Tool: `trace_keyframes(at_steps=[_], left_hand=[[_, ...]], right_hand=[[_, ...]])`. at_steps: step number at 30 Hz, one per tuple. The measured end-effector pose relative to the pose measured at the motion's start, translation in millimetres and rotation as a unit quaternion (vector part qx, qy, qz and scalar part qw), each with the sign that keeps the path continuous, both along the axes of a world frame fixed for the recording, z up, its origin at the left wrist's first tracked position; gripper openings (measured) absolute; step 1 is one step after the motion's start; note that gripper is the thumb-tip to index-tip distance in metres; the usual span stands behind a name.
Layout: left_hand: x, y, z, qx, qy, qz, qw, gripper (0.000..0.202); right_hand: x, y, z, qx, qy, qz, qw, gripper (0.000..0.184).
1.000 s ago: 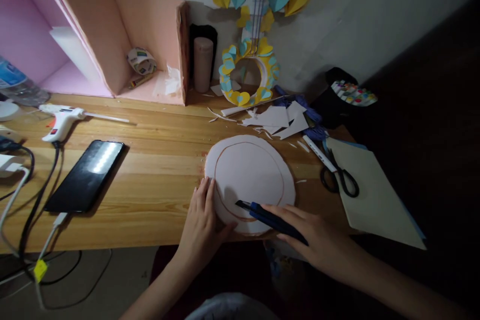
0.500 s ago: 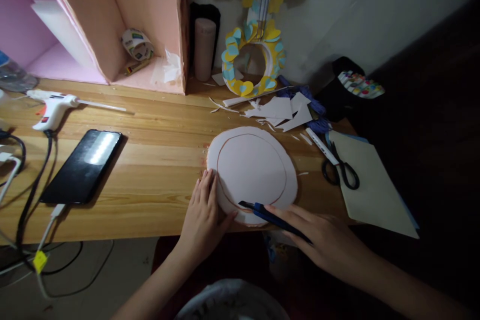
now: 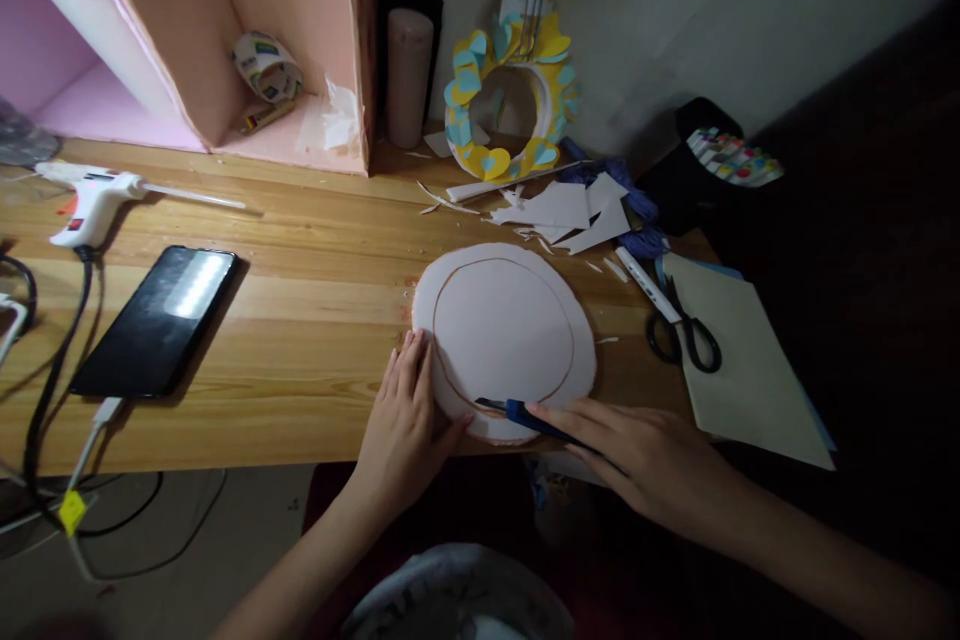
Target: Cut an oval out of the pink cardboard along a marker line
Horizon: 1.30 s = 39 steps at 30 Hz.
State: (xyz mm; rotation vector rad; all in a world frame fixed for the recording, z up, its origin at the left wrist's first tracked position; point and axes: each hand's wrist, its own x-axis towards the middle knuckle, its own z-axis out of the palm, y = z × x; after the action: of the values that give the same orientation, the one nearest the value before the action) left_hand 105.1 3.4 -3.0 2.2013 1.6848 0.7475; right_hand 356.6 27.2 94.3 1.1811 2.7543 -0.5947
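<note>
A round white foam or card disc (image 3: 510, 320) lies flat near the table's front edge, with a brown-orange circle drawn inside its rim. My left hand (image 3: 405, 420) rests with fingers stretched over the disc's left edge, the thumb on its lower rim. In my right hand (image 3: 619, 440) is a blue utility knife (image 3: 544, 418), held at a low slant. Its dark blade points left and lies at the lower part of the drawn line; whether the tip is in the material I cannot tell.
White scraps (image 3: 555, 210) and blue yarn (image 3: 637, 230) lie behind the disc. Scissors (image 3: 701, 345) and a white pen-like tool (image 3: 649, 285) rest on paper sheets (image 3: 750, 360) at right. To the left are a phone (image 3: 157, 320), glue gun (image 3: 94, 200) and cables. A heart-covered ring (image 3: 459, 85) leans on the wall.
The knife blade has shifted very slightly left along the lower drawn line. My left hand stays on the disc. The whole view has tilted a little.
</note>
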Motion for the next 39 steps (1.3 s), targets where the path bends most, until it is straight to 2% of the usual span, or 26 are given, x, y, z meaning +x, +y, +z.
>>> trace_keyframes(at_steps=[4,9,24,39], left_hand=[[0.3,0.1,-0.2,-0.011,0.003,-0.005,1.0,0.082],[0.6,0.5,-0.5,-0.014,0.01,-0.004,1.0,0.083],[0.5,-0.1,-0.5,-0.017,0.005,-0.005,1.0,0.083],[0.5,0.2,-0.5,-0.017,0.003,-0.008,1.0,0.082]], right_hand=[[0.9,0.9,1.2,0.036,0.001,0.041,0.999,0.055],[0.6,0.2,3.5,0.063,-0.018,0.055,0.996,0.055],[-0.7,2.7,7.5,0.066,-0.022,0.068,0.995,0.054],[2.9,3.3,3.9,0.064,-0.043,0.066,0.995,0.058]])
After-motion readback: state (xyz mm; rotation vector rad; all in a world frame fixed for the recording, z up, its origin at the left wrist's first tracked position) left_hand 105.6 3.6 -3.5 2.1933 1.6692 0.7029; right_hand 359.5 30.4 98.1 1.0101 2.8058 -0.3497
